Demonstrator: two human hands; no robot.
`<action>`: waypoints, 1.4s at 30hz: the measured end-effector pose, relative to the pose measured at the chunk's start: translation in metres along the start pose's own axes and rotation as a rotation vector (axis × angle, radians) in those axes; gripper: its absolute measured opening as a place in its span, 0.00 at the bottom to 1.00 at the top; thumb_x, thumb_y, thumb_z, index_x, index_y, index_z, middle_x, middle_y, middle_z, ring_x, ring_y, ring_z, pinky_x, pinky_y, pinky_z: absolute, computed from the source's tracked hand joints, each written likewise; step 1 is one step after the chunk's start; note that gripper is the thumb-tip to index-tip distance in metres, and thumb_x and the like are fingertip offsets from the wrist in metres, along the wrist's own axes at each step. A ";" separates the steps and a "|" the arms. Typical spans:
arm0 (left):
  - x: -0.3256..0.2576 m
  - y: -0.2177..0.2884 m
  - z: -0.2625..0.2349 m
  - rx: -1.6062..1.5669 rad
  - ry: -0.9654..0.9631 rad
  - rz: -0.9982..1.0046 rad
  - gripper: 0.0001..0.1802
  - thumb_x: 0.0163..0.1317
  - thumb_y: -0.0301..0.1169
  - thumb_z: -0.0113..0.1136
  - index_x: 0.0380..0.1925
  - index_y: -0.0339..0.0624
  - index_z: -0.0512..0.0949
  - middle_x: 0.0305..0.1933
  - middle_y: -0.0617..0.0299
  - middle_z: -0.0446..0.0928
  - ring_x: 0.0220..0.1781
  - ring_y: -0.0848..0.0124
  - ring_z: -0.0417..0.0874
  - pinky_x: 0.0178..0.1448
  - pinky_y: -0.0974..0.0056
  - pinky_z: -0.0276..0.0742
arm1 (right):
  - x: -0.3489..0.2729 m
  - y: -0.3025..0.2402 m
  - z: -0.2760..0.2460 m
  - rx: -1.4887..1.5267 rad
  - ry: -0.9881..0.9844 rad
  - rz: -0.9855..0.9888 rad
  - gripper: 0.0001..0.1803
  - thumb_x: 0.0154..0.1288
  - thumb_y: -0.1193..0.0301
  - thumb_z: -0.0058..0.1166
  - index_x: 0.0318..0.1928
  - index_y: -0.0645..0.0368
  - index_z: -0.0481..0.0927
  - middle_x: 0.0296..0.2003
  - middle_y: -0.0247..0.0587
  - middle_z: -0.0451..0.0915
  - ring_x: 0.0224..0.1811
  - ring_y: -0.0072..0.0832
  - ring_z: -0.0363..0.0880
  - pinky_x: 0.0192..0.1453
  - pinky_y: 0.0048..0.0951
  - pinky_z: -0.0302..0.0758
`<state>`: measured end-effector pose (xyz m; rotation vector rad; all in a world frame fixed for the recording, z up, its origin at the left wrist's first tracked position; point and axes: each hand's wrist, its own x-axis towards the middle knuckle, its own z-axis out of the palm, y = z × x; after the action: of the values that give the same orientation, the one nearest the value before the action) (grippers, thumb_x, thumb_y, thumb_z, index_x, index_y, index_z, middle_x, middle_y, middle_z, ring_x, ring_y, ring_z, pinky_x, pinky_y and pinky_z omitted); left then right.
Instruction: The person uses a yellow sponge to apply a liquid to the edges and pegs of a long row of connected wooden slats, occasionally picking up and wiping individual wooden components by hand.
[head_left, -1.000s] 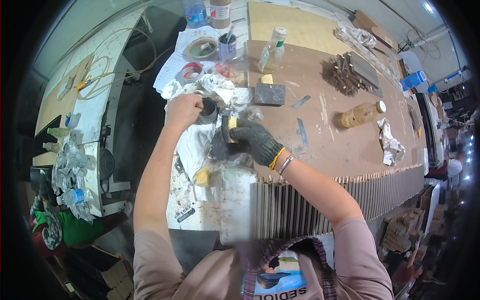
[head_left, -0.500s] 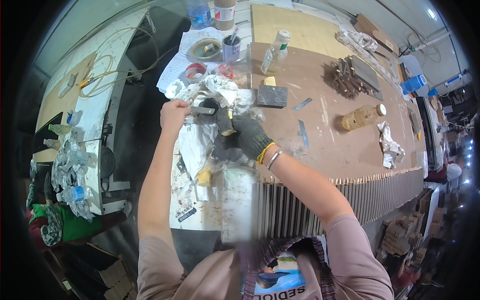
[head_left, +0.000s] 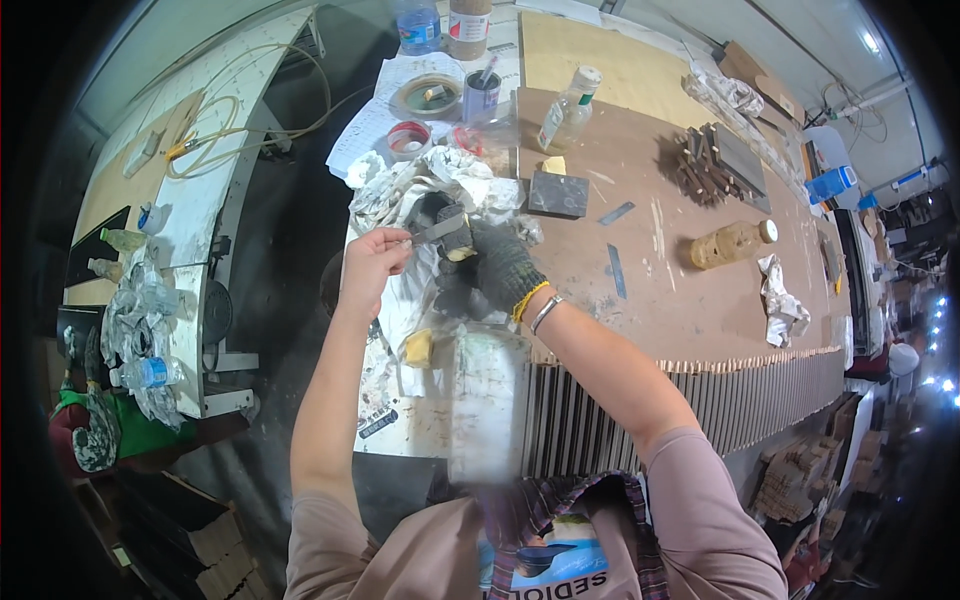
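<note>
My bare left hand [head_left: 376, 262] pinches one end of a flat metal scraper blade [head_left: 436, 229]. The blade's other end lies against a dark-smeared piece of yellow sponge [head_left: 460, 250]. That sponge is gripped in my right hand [head_left: 508, 266], which wears a dark grey knit glove with a yellow cuff. Below the blade is a dark round container [head_left: 428, 208], partly covered by the hands, among crumpled white rags [head_left: 440, 170]. Another yellow sponge piece [head_left: 418, 348] lies nearer me, beside a white block-like object [head_left: 487, 405].
Dark strips [head_left: 690, 400] stand in a long row along the board's near edge. On the brown board [head_left: 640, 320] are a dark block [head_left: 558, 194], loose metal blades [head_left: 616, 270], a clear bottle [head_left: 570, 108], a lying bottle [head_left: 733, 244] and a stack of dark pieces [head_left: 725, 165].
My left hand has moved right, bringing the blade from over the container to the sponge in my gloved right hand. The whole view has shifted slightly.
</note>
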<state>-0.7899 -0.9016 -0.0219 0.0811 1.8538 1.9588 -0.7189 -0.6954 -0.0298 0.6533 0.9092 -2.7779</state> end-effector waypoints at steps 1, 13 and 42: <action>0.001 -0.002 -0.001 0.085 0.007 0.040 0.07 0.64 0.24 0.65 0.41 0.37 0.83 0.30 0.68 0.81 0.30 0.80 0.77 0.39 0.71 0.73 | 0.000 0.000 0.000 0.003 -0.021 -0.009 0.09 0.73 0.62 0.60 0.45 0.53 0.82 0.33 0.38 0.82 0.33 0.34 0.82 0.35 0.44 0.84; 0.002 -0.014 -0.004 -0.042 0.124 0.065 0.03 0.62 0.21 0.65 0.36 0.33 0.84 0.30 0.65 0.82 0.27 0.80 0.73 0.34 0.72 0.67 | -0.020 -0.007 0.008 -0.089 -0.125 -0.034 0.10 0.77 0.63 0.55 0.47 0.55 0.81 0.36 0.36 0.83 0.35 0.28 0.82 0.42 0.35 0.83; 0.035 0.006 -0.012 0.141 0.022 -0.063 0.01 0.60 0.23 0.64 0.30 0.39 0.83 0.27 0.70 0.79 0.28 0.81 0.73 0.36 0.71 0.70 | 0.005 0.000 -0.037 -0.347 -0.068 -0.168 0.13 0.79 0.66 0.48 0.54 0.59 0.79 0.43 0.40 0.83 0.45 0.31 0.83 0.55 0.34 0.81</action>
<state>-0.8277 -0.9007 -0.0262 0.0432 1.9821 1.7925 -0.7101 -0.6732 -0.0585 0.4406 1.4446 -2.6574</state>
